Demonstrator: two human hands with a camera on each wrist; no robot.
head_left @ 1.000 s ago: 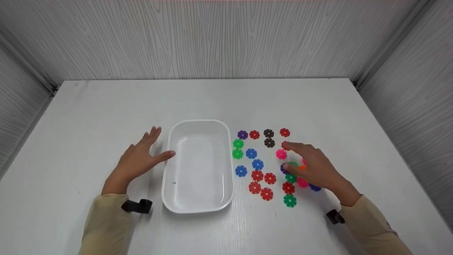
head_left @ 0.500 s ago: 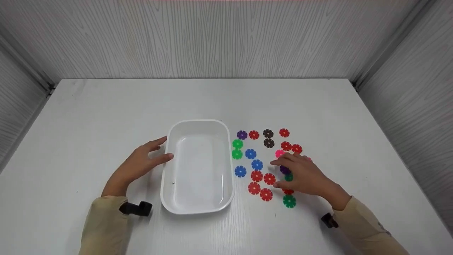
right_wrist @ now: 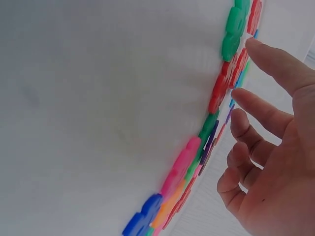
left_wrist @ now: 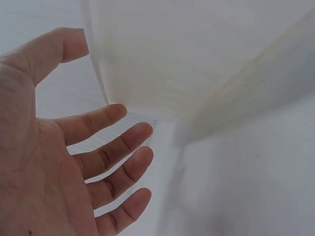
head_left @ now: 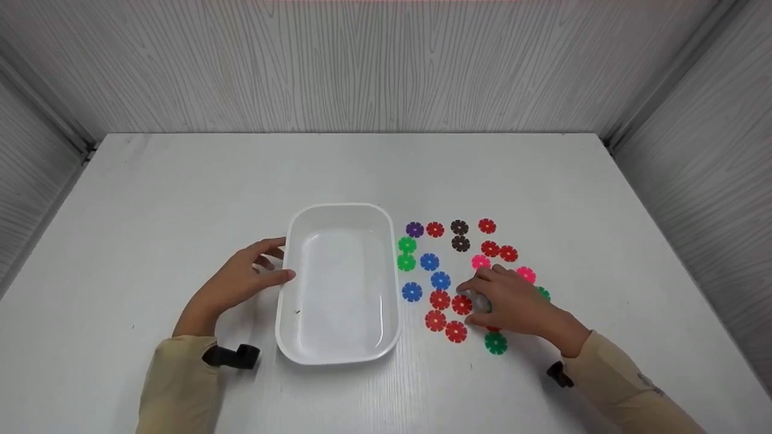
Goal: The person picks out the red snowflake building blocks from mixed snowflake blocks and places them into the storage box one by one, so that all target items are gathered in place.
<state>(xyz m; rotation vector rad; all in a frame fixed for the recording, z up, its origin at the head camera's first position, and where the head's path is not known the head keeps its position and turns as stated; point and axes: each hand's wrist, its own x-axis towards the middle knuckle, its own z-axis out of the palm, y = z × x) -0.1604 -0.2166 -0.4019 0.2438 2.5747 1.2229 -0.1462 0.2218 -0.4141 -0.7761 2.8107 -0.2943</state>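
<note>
Left hand (head_left: 236, 282) is now gripping the tray (head_left: 341, 295) at its left rim, seemingly steadying it; right hand (head_left: 512, 301), fingers parted, is nearing a red disc (head_left: 462, 305).

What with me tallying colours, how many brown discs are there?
2: one brown disc in the back row, the other just in front. The right hand may hide more.

White table (head_left: 518, 175): white tray (head_left: 344, 289) standing upright; multicoloured notched discs (head_left: 441, 280) lying flat beside tray.
</note>
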